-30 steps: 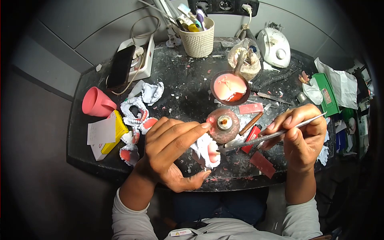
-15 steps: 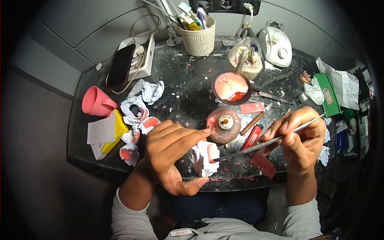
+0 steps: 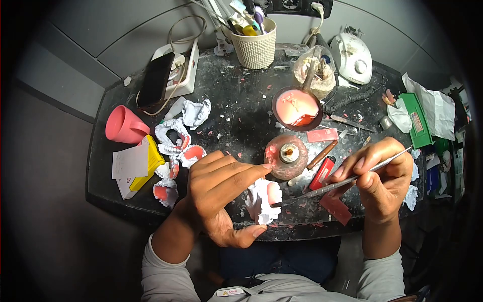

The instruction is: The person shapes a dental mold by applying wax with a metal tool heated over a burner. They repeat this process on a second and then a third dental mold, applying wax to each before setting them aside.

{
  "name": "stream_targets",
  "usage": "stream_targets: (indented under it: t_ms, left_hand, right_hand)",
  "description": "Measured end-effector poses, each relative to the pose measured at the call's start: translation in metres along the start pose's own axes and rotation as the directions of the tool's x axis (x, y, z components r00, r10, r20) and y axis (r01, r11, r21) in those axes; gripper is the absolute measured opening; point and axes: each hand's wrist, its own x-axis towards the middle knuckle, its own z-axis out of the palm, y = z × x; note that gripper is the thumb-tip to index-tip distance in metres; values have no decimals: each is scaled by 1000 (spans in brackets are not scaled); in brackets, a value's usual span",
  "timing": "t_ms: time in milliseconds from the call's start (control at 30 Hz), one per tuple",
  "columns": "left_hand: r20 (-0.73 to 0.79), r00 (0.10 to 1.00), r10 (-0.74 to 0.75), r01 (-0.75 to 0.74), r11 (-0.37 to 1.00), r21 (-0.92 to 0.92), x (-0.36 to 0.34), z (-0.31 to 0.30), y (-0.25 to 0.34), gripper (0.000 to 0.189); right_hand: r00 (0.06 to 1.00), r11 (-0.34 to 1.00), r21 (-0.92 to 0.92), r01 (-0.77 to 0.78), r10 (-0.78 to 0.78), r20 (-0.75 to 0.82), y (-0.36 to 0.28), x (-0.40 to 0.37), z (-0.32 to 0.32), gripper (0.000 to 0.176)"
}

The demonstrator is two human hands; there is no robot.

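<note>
Nearest, w/ grey-sleeved arms reaching over the bench [image 3: 236,95], both hands are up nr. its front edge. The left hand [image 3: 214,196] is curved round a white cast [image 3: 261,201], fingers above & thumb below; exact contact pts. are hard to make out, poss. hidden by the knuckles. The right hand [image 3: 380,186] pinches a thin metal tool [image 3: 337,186] btwn thumb & fingers, its dark end at the cast's pink part (pale tip pointing up & out, other side).

Just beyond: a dark pink sheet [image 3: 335,209], a red lighter [image 3: 322,172], a round burner [image 3: 297,168] & a brown-handled tool [image 3: 322,154]. To the left, a yellow box [image 3: 143,166] w/ a paper on it, a pink mug [image 3: 121,125] & more white casts [image 3: 173,138], some w/ pink bits.

Farther off, a pink strip [image 3: 322,135], then a small pan [image 3: 275,111] of pink & red stuff; green box [image 3: 416,121] at right. At back: phone [image 3: 155,80], woven cup [image 3: 255,50] w/ brushes etc., white machine [image 3: 353,58].
</note>
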Motion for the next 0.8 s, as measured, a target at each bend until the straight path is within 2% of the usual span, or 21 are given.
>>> stream_targets:
  t_ms: [133, 200, 533, 633, 700, 800]
  left_hand:
    - [5, 1000, -2, 2, 1000, -2, 0, 0, 0, 68]
    - [-1, 1000, -14, 14, 1000, 13, 0, 1, 2, 66]
    - [9, 1000, 17, -17, 1000, -12, 0, 1, -1, 67]
    - [14, 1000, 11, -11, 1000, -10, -1, 1, -1, 68]
    - [6, 1000, -2, 2, 1000, 5, -1, 2, 0, 66]
    - [-7, 1000, -15, 15, 1000, 18, -2, 2, 0, 65]
  right_hand:
    - [1000, 1000, -2, -5, 5, -25, 0, 0, 4, 13]
    - [991, 991, -128, -44, 27, -132, 0, 0, 10, 32]
    - [994, 993, -105, -49, 39, -100, -1, 0, 10, 33]
    - [991, 988, -140, -58, 40, -125, -1, 1, 9, 33]
    - [1000, 1000, -15, 21, -21, -20, 2, 0, 4, 13]
    - [997, 996, -49, 71, -69, 31, 4, 0, -2, 12]
